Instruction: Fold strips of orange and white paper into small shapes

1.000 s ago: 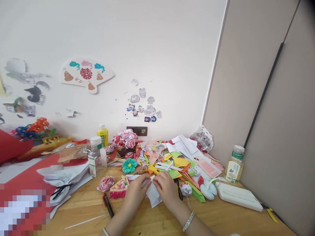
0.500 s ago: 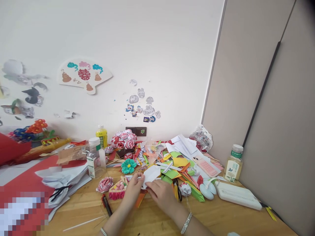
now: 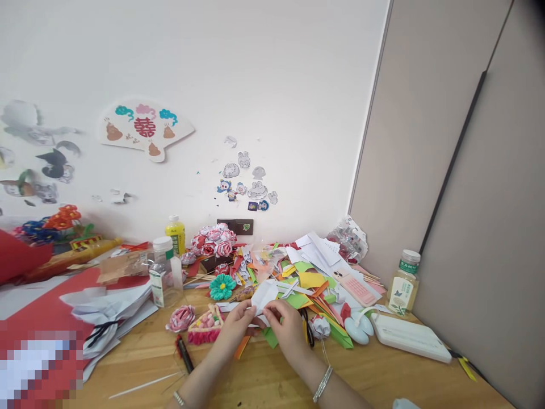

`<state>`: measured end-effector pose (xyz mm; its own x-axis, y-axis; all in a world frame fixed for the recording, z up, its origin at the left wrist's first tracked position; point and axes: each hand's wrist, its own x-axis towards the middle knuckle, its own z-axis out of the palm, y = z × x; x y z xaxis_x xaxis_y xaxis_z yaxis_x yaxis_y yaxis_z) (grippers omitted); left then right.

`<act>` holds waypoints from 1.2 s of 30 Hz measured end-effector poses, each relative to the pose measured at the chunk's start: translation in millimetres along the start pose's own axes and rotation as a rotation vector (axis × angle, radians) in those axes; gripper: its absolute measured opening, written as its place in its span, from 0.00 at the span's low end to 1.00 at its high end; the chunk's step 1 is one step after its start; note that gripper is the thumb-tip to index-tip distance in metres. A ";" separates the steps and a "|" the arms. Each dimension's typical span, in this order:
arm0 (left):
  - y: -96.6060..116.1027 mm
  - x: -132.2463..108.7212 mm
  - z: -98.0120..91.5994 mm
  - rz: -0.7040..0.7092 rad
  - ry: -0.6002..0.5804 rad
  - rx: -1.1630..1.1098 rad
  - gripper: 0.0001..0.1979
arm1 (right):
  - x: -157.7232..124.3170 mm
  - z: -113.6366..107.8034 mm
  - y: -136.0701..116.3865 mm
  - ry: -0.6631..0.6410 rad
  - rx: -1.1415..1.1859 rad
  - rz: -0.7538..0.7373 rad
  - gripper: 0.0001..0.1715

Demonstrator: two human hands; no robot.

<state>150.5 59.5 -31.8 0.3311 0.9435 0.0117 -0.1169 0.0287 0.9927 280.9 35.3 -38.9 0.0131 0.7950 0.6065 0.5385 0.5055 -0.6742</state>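
Between my two hands is a piece of white paper (image 3: 264, 294), its upper part standing up above my fingers. My left hand (image 3: 239, 325) pinches its lower left edge with thumb and fingers. Opposite it, my right hand (image 3: 286, 324) grips the lower right edge, fingers curled and thumb close to the left one. Part of the paper is hidden behind my fingers. Left of my left hand sits a small pink woven basket (image 3: 205, 330) of pastel pieces. A pink paper rose (image 3: 181, 318) lies beside it, and a teal flower (image 3: 222, 287) is just behind.
A heap of coloured paper strips (image 3: 313, 284) spreads behind my hands. On the right are a pink phone (image 3: 357, 288), a white device (image 3: 411, 336) and a bottle (image 3: 403, 284). A black pen (image 3: 184, 353) lies at front left, near a clear bottle (image 3: 162, 275) and red paper (image 3: 38, 309).
My right hand has shifted slightly up and right along the paper, its fingers now more curled. The paper has risen and turned a little more upright. My left hand has moved slightly right.
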 end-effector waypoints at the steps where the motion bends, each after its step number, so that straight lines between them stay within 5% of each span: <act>1: -0.4 -0.3 0.6 0.005 -0.011 -0.006 0.16 | 0.3 0.7 0.8 0.014 0.009 0.026 0.07; 16: -6.1 1.6 3.0 0.020 -0.063 -0.009 0.20 | 1.8 8.4 7.2 0.042 0.062 0.149 0.05; 29: -7.7 1.6 3.5 0.078 0.065 0.056 0.16 | -1.2 10.3 4.3 0.047 0.099 0.171 0.05; 36: -11.5 0.3 6.1 0.069 0.012 0.122 0.23 | -1.8 12.3 10.3 0.036 0.156 0.192 0.05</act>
<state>157.7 57.4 -42.5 0.3145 0.9459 0.0799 -0.0241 -0.0762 0.9968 276.0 43.2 -52.1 0.1341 0.8703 0.4739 0.3864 0.3944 -0.8337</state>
